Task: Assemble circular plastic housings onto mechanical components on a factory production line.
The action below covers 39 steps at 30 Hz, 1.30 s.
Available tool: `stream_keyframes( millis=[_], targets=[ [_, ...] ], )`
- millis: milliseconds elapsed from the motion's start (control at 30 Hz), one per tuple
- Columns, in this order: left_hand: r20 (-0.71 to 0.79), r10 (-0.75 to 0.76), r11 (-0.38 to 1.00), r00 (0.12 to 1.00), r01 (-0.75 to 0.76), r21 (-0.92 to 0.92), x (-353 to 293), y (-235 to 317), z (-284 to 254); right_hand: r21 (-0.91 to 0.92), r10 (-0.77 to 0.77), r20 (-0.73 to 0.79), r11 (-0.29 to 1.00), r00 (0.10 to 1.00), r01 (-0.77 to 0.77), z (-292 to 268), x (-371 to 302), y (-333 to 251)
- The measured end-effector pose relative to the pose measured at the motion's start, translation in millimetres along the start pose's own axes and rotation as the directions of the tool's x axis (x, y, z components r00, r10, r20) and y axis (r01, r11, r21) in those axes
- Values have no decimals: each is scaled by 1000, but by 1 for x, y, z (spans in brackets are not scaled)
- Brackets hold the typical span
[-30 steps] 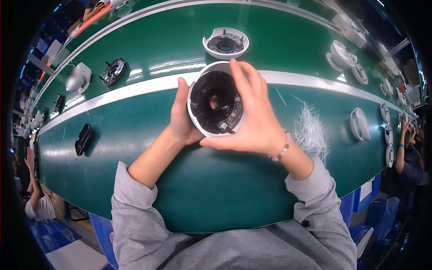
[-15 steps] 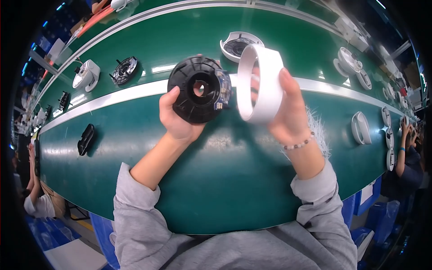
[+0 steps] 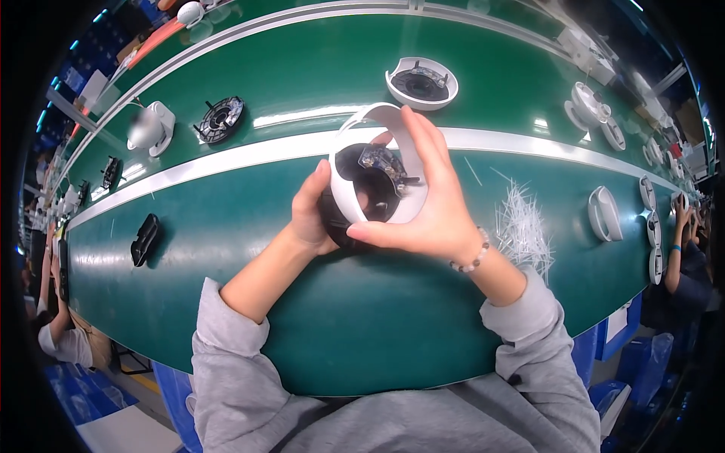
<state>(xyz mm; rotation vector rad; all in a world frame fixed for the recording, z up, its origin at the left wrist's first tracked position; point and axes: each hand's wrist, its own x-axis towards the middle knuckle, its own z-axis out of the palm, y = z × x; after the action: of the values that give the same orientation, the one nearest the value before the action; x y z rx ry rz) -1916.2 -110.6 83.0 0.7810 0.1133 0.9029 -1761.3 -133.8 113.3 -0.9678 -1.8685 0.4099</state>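
Note:
My left hand (image 3: 308,211) grips a black round plastic part (image 3: 341,230) from its left side and from below. A small circuit board (image 3: 382,161) with wires is fixed to that part. My right hand (image 3: 445,208) is curled round a white ring-shaped housing (image 3: 345,187), fingers along its right wall and thumb at its near rim. The housing is over the black part, tilted, so the board shows through its opening. How far the two fit together is partly hidden by my hands.
White thin strips (image 3: 522,226) lie heaped right of my hands, near a white oval ring (image 3: 604,214). A black bracket (image 3: 146,240) lies left. Beyond the pale rail sit a white shell (image 3: 455,89) holding a black part, a black round part (image 3: 219,119) and a white device (image 3: 160,124).
The white housing has moved left and turned, from beside the black part to over it. Both parts have come lower and together. The white strips behind my right hand now show.

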Motion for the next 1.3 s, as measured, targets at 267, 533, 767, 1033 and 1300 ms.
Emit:
stream_keyframes(
  millis=[267,533,767,1033,1300],
  targets=[
    [-75,-100,980,992,85,-179,-6,18,-7,1,74,124,997,989,-75,2,7,-11],
    [-101,-131,964,986,103,-244,-16,24,-22,-151,171,146,977,974,-148,31,4,-33],
    [-165,-126,986,978,105,-130,-24,33,-25,-211,120,215,975,969,-74,39,9,-32],
    [-285,-123,984,951,79,-161,-34,43,-21,-130,119,220,987,968,-91,56,13,-35],
    [-314,-168,985,934,146,-92,-42,56,-30,116,200,358,960,912,-256,50,25,-31]
  ],
)
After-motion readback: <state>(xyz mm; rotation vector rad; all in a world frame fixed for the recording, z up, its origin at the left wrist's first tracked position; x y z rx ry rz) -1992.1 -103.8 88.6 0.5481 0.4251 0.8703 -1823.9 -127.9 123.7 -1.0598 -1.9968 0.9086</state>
